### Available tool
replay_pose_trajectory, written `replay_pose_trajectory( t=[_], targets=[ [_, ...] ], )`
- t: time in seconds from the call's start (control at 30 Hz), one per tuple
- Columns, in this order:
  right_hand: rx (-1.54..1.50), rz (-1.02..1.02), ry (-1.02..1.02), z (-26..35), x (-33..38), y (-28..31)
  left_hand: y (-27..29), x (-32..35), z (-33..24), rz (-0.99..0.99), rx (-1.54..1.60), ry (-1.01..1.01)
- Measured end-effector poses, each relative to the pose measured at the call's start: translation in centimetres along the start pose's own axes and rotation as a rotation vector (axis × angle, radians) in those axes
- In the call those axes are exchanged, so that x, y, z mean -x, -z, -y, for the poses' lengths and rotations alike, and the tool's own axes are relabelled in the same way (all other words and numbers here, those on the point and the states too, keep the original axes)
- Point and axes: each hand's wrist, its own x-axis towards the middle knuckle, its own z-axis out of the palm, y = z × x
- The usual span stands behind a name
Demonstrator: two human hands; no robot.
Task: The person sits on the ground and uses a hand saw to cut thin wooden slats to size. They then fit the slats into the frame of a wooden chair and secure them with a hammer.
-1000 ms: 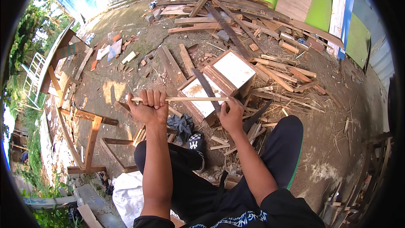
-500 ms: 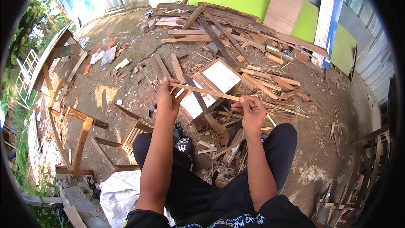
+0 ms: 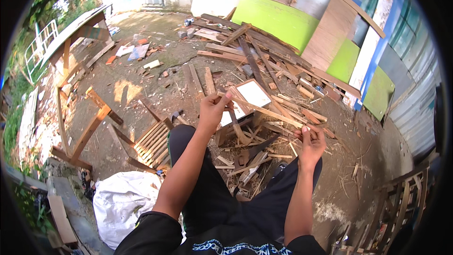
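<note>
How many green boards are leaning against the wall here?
3: a large green board at the back behind the wood pile, a smaller green panel further right, and another green piece nearest the metal wall. More may be hidden behind the plywood sheets.

One head-worn fisheye view looks steeply down, close above the lap.

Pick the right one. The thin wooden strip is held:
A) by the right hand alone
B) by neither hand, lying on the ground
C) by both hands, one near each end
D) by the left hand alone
C: the left hand pinches one end of the thin wooden strip and the right hand grips the other, above the scrap wood.
</note>
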Motion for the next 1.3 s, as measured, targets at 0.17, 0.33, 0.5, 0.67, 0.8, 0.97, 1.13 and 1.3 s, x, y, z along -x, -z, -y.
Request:
replay_pose_trajectory(
  t=[0.17,0.33,0.5,0.67,0.8,0.97,1.13,1.3],
  targets=[
    [0.099,0.336,0.100,6.9,0.4,-0.3,4.9,7.4,-5.6,-0.065,-0.119,-0.021],
    [0.113,0.536,0.208,11.2,-0.7,-3.8,9.3,13.5,-13.3,-0.054,-0.293,-0.136],
    [-0.054,0.726,0.282,13.5,-0.5,-8.4,10.4,21.4,-19.4,-0.234,-0.478,-0.211],
    [-0.132,0.914,0.306,14.2,0.8,-12.5,10.1,30.2,-23.4,-0.437,-0.568,-0.315],
    [-0.151,1.061,0.297,15.8,2.4,-14.6,8.8,33.6,-25.2,-0.650,-0.665,-0.371],
    [0.000,1.204,0.696,16.6,4.0,-18.2,10.0,33.4,-25.1,-0.745,-0.669,-0.404],
    [0.137,1.210,0.675,8.2,3.0,-23.5,14.1,27.1,-21.5,-0.788,-0.741,-0.334],
    [0.217,0.911,0.117,-7.8,2.0,-30.5,24.2,21.7,-14.8,-0.892,-0.688,-0.285]
  ],
)
